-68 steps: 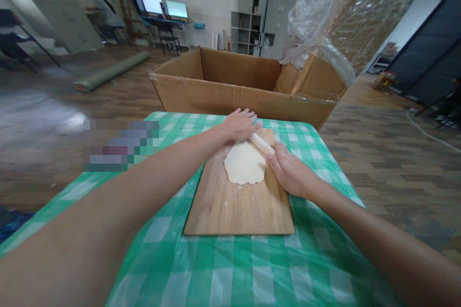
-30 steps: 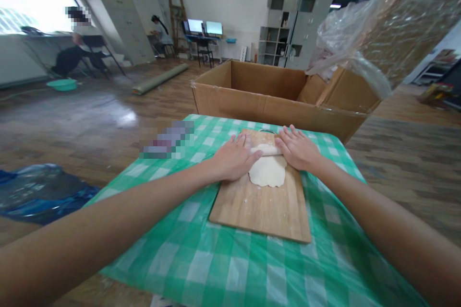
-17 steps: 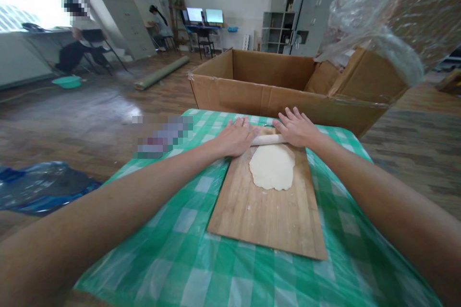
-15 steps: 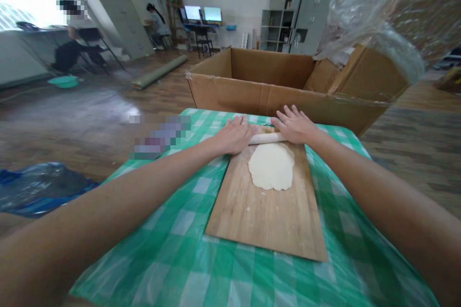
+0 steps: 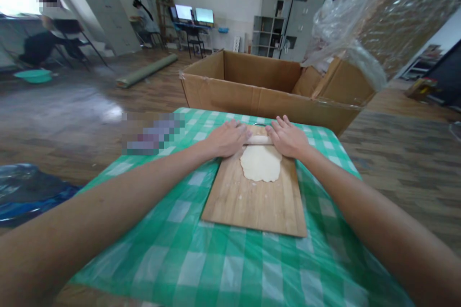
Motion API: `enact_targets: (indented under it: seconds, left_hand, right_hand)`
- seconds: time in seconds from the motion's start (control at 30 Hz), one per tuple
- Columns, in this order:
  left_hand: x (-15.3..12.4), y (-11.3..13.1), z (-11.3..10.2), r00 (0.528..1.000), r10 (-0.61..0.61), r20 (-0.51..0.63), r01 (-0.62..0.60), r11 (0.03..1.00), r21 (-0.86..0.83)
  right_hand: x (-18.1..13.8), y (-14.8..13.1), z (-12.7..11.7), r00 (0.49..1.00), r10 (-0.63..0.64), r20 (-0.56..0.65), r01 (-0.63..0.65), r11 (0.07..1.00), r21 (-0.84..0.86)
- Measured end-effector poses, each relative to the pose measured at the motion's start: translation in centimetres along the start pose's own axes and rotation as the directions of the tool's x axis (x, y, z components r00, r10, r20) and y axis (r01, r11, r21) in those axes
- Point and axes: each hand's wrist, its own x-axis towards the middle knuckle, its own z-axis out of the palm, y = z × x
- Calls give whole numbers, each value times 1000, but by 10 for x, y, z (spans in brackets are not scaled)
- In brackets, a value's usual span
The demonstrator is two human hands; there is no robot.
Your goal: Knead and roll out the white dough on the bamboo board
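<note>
A pale rolling pin [image 5: 260, 140] lies crosswise on a wooden board [image 5: 252, 206], at the far edge of a flat, uneven-edged sheet of dough [image 5: 261, 163]. My left hand [image 5: 230, 138] rests on the pin's left end, palm down, fingers stretched forward. On the right end lies my right hand [image 5: 288, 136], its fingers straight and slightly spread. Both ends of the pin are hidden beneath the hands. White specks dot the board nearer me.
The board lies on a table with a green-and-white checked cloth [image 5: 180, 244]. Beyond its far edge stands a big open cardboard box [image 5: 266, 98]. A blurred-out item [image 5: 153, 135] lies at the left edge. Two people sit in the background.
The view has shifted, so the board and box appear further left. My hands and the rolling pin remain at the dough's far edge, and the right hand's fingers look less spread.
</note>
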Motion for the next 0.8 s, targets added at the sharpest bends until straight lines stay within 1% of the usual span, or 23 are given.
enact_targets:
  seconds: [0.07,0.17,0.33,0.43,0.57,0.7,0.8]
  left_hand:
    - [-9,7,-4,999,24,-26,-24,1000,-12]
    - [-24,15,-9,998,62,-28,-62,998,-15]
    - [-41,22,-15,990,143,-22,-143,990,-2]
    - [-42,22,-18,985,173,5,-173,985,-25]
    - [-38,22,-18,988,155,10,-154,987,-52]
    - [-37,24,-16,990,137,-19,-138,989,-54]
    - [-38,26,-16,992,127,-29,-128,991,-50]
  right_hand:
    - [-14,-8,-5,1000,-7,17,8,999,-41]
    - [-36,-21,-13,1000,3,29,0,996,-90]
    - [-72,-50,-29,998,62,-4,-63,993,-101]
    - [-89,-69,-37,990,142,-9,-143,988,-65]
    - [-109,-99,-45,966,257,11,-257,966,-22]
    - [-129,-133,-54,962,273,11,-273,961,34]
    - [-137,-148,-57,958,285,24,-286,956,58]
